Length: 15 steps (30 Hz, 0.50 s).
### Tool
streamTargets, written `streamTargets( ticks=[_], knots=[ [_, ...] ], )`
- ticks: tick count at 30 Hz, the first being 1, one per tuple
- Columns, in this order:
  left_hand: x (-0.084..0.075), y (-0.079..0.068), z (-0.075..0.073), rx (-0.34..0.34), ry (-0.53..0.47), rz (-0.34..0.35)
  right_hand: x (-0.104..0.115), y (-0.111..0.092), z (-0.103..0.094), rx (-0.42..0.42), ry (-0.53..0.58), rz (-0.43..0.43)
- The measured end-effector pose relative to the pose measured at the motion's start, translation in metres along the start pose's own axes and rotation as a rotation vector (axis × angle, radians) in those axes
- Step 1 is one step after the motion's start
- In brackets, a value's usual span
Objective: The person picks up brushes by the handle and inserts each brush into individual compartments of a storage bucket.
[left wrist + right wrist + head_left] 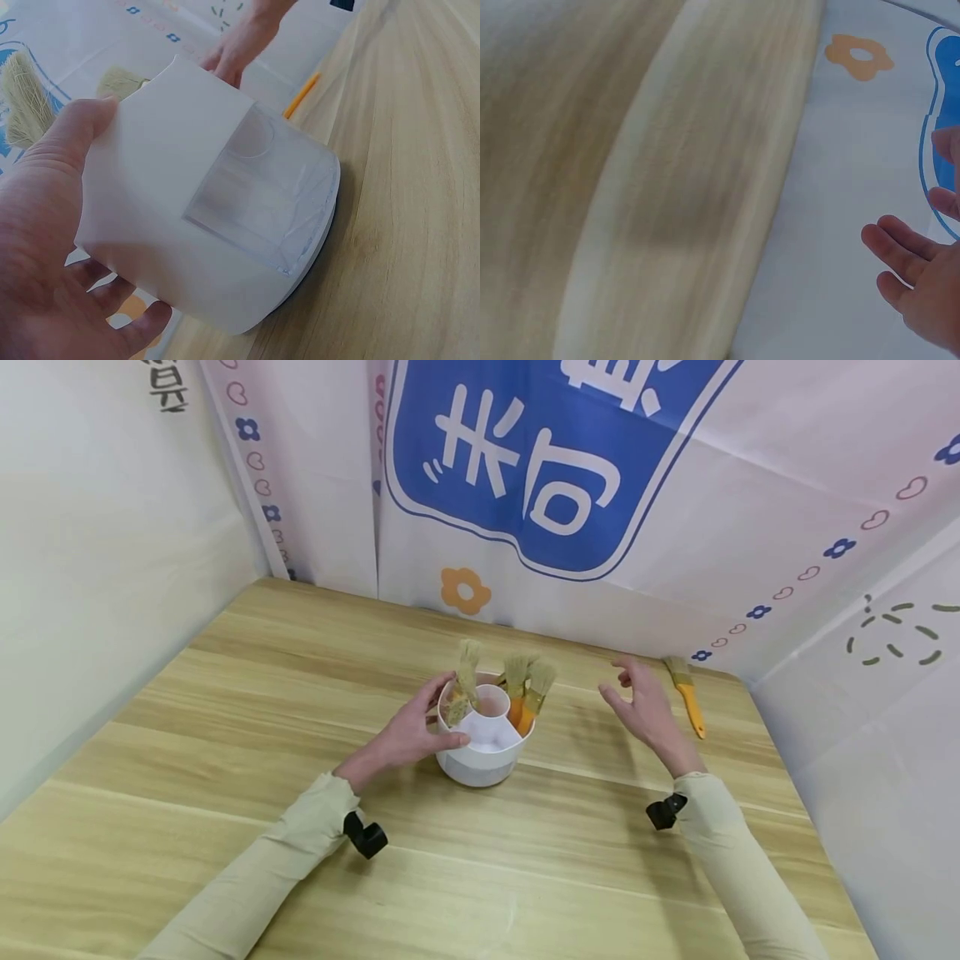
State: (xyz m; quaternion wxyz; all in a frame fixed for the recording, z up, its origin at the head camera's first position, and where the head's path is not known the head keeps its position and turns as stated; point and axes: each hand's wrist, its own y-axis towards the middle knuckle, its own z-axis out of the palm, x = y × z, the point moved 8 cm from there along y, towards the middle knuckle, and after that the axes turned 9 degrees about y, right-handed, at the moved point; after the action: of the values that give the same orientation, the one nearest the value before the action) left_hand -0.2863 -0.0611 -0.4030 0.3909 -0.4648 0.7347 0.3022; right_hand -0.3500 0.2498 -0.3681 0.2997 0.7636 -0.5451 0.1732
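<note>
A round white divided holder (pixel 478 770) stands on the wooden table in the head view. My left hand (pixel 408 731) grips it from the left, thumb at the near rim and fingers round the far side. Several bristle brushes (pixel 538 687) stick up out of its compartments, some with orange handles showing; a round cup forms the middle. In the left wrist view a clear panel (pixel 262 187) shows on the holder's side. My right hand (pixel 645 706) is raised to the right of the holder, fingers loosely spread and holding nothing. Beyond it lies one brush (pixel 692 706) with an orange handle.
The wooden table (pixel 300 660) meets a white printed backdrop (pixel 330 527) with a blue sign at the back. White walls (pixel 112 568) close in the left and right sides. The loose brush lies near the back right corner.
</note>
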Motion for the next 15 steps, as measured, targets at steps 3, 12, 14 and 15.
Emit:
streamTargets(
  ticks=[3,12,14,15],
  knots=[
    [0.002,0.000,0.000,-0.002,0.001,0.002,-0.004,-0.002,0.004,0.010,-0.007,0.011],
    [0.006,0.002,0.000,-0.002,-0.010,-0.017,-0.004,-0.007,0.014,0.045,-0.026,0.013],
    [0.006,0.002,0.000,0.000,-0.012,-0.016,-0.007,-0.007,0.014,0.042,-0.040,0.019],
    [0.005,0.002,0.000,0.001,-0.010,-0.016,-0.011,-0.007,0.013,0.041,-0.050,0.027]
  ],
)
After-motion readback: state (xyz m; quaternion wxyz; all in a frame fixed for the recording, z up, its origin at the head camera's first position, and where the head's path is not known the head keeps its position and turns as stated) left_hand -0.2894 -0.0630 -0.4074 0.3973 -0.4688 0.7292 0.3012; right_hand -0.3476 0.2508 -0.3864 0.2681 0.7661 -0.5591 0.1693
